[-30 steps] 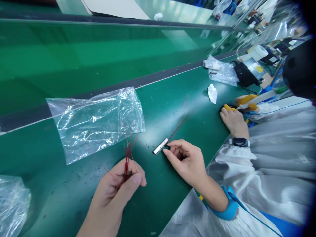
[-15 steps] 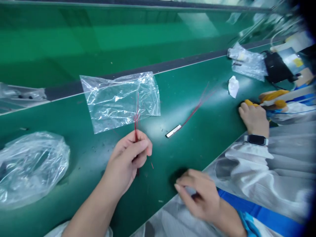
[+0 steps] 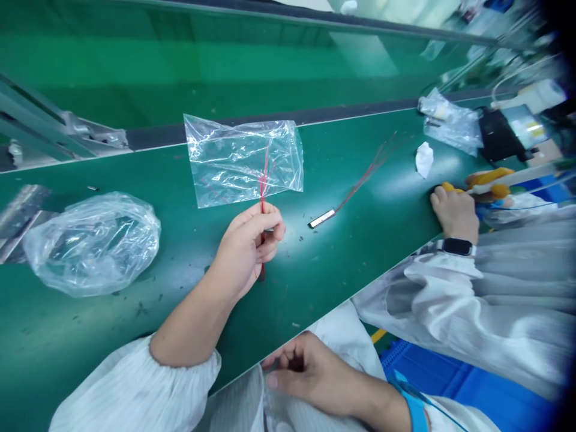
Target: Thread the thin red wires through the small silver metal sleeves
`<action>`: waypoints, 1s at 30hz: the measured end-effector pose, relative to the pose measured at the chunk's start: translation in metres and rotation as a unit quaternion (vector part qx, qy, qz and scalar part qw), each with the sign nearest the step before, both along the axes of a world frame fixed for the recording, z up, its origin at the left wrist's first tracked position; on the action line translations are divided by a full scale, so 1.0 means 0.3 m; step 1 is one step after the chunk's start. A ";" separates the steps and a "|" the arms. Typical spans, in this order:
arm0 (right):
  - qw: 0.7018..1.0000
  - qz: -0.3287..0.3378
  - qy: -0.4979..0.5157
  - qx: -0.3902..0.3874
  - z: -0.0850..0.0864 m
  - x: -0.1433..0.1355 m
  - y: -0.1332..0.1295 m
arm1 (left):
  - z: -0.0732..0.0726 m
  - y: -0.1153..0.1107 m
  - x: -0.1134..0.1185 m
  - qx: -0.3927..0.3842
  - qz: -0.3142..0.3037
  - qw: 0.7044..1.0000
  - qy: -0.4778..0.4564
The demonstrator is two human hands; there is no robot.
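My left hand [image 3: 249,246] is pinched round a bundle of thin red wires [image 3: 263,187] above the green table. The wires stick up from the fist in front of a clear plastic bag [image 3: 211,174], and their lower end shows under the fingers. To the right of this hand lies a slim part with a white face and dark edges [image 3: 322,219], its own red wires [image 3: 366,174] trailing to the upper right. At the table's front edge, over my lap, my right hand [image 3: 310,372] has loosely bent fingers and the thumb apart; I see nothing in it.
A crumpled clear bag [image 3: 94,243] lies on the left, beside silvery packaging [image 3: 22,219]. At the right, a co-worker's hand [image 3: 454,213] with a watch rests near an orange-handled tool [image 3: 490,180]. A white paper scrap [image 3: 424,160] and a bubble-wrap bag [image 3: 452,123] lie beyond it.
My right hand has moved left and down to the table edge. My left hand still holds the red wires, and the view has shifted.
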State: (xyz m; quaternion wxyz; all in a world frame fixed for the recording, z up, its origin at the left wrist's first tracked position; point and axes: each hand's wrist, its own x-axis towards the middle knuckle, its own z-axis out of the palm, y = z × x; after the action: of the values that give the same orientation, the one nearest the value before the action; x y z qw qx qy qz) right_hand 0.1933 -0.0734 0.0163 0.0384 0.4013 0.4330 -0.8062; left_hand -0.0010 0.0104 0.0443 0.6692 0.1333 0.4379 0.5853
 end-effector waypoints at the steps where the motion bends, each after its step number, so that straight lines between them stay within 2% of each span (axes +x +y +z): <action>1: 1.000 -0.002 0.007 -0.006 -0.005 -0.007 0.000 | 0.000 0.000 0.000 0.001 0.000 1.000 -0.001; 4: 1.000 -0.020 0.014 -0.011 -0.012 -0.014 -0.009 | 0.002 0.001 -0.002 0.001 -0.003 1.000 -0.002; 7: 0.999 -0.025 0.024 0.012 0.007 0.001 -0.014 | 0.005 0.000 -0.008 -0.002 0.002 1.000 -0.008; 9: 0.996 -0.015 0.044 0.075 0.035 0.024 0.003 | 0.009 0.000 -0.014 -0.005 0.008 1.000 -0.015; 11: 0.980 -0.039 0.054 0.187 0.067 0.053 0.049 | 0.012 -0.001 -0.019 -0.011 0.012 1.000 -0.023; 13: 0.939 -0.111 0.030 0.325 0.089 0.084 0.126 | 0.013 -0.002 -0.024 -0.024 0.010 0.999 -0.026; 15: 0.873 -0.191 -0.023 0.448 0.091 0.110 0.223 | 0.011 -0.003 -0.026 -0.036 0.001 0.999 -0.029; 17: 0.817 -0.240 -0.064 0.521 0.073 0.125 0.321 | 0.006 -0.003 -0.027 -0.046 -0.005 0.998 -0.035; 19: 0.789 -0.263 -0.079 0.549 0.043 0.125 0.402 | 0.000 -0.004 -0.028 -0.057 -0.002 0.997 -0.046; 23: 0.771 -0.241 -0.062 0.586 -0.006 0.087 0.489 | -0.011 -0.004 -0.030 -0.080 0.002 0.995 -0.063; 30: 0.781 -0.213 -0.063 0.584 -0.009 0.041 0.527 | -0.022 -0.009 -0.032 -0.112 0.012 0.988 -0.101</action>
State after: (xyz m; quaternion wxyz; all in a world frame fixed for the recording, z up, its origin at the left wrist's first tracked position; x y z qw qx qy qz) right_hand 0.2055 0.0846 0.0135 -0.3489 0.4784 0.7213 -0.3594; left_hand -0.0107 0.0077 0.0378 0.7138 -0.0075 0.4327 0.5507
